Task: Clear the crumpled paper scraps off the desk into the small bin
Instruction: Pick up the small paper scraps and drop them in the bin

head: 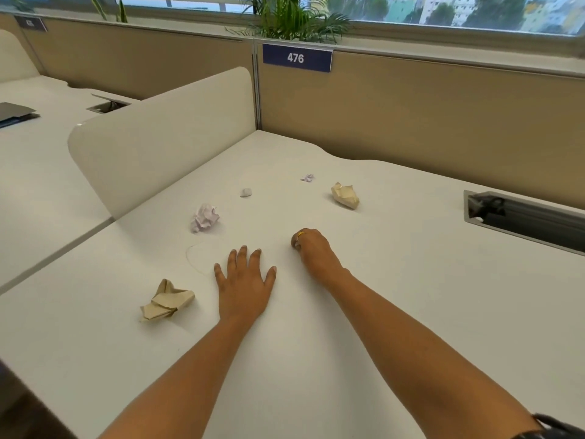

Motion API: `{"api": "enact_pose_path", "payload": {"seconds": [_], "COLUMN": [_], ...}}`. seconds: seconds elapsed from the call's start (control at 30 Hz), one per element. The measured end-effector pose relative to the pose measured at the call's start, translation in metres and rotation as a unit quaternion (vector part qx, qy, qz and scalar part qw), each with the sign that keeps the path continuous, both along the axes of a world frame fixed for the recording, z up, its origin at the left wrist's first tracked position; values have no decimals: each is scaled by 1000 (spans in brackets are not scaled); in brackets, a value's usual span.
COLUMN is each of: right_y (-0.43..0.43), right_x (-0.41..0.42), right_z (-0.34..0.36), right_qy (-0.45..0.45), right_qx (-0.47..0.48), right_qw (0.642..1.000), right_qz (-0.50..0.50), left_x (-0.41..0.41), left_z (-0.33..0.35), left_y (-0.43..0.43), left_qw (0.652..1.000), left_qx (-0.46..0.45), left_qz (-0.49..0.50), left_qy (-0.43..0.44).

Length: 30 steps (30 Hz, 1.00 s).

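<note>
Item: white surface (348, 327), five crumpled paper scraps on it; small bin not in view, so I cannot say which way the drop lies.

Scraps, near to far:
- Tan scrap, near left (167, 301): largest of the near pieces, long axis running left-near to right-far, just beside the left hand on its left side.
- White scrap (204, 218): far-left of the left hand, a little apart from its fingertips.
- Small grey-white scrap (246, 192): beyond that, mid-surface.
- Small white scrap (307, 178): farthest piece.
- Tan scrap, far right (345, 195): straight ahead of the right hand, apart from it.

Grips:
- Left hand (245, 285): flat on the surface, fingers spread, grip released, holding nothing.
- Right hand (311, 248): knuckles up, fingers curled under, ring showing. I cannot tell whether the grip is closed on a scrap or merely curled; nothing shows beneath it.

Deciding relation, as I judge it: the near tan scrap lies nearest to the free left hand, a short sideways reach; the far tan scrap belongs to the right hand.
</note>
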State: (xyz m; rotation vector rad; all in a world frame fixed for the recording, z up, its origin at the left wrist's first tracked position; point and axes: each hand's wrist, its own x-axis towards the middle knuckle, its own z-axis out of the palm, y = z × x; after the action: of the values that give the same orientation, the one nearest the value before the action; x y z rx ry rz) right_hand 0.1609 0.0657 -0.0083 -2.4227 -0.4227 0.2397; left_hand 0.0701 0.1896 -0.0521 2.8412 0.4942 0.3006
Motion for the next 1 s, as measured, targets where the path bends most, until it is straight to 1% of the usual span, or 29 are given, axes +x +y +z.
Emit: {"api": "enact_pose_path", "payload": {"seconds": [0.07,0.13,0.27,0.37,0.57,0.73,0.83,0.93,1.0], "right_y": [-18,-38,-85,-129,-234,-311,-355,-400,-428], "right_x": [-9,-15,-26,-42,-70,-85,-93,-91,-86], "right_z": [-2,-4,-1,3,14,24,29,42,53], "right_qy": [-31,-42,-9,-45,-51,-47,-74,-78,-94], "right_qx": [-25,-37,-39,-46,-47,-50,-72,-98,-72], "right_qw": [999,998,998,996,985,966,958,950,934], "right_qz": [8,3,-43,-62,-161,-250,-269,-286,-338], "left_x": [-2,-3,-9,-10,-16,-23,-23,-22,-22], "left_z": [3,7,12,15,16,17,15,13,11], "left_y": [-3,-13,-63,-112,-215,-287,-308,-312,-312], "left_qw": [1000,1000,996,990,983,968,964,966,968], "left_qx": [16,22,29,14,-47,-63,-54,-38,-28], "left_qz": [-3,-14,-89,-137,-178,-240,-258,-253,-247], "left_qy": [7,4,-2,0,25,41,48,36,27]}}
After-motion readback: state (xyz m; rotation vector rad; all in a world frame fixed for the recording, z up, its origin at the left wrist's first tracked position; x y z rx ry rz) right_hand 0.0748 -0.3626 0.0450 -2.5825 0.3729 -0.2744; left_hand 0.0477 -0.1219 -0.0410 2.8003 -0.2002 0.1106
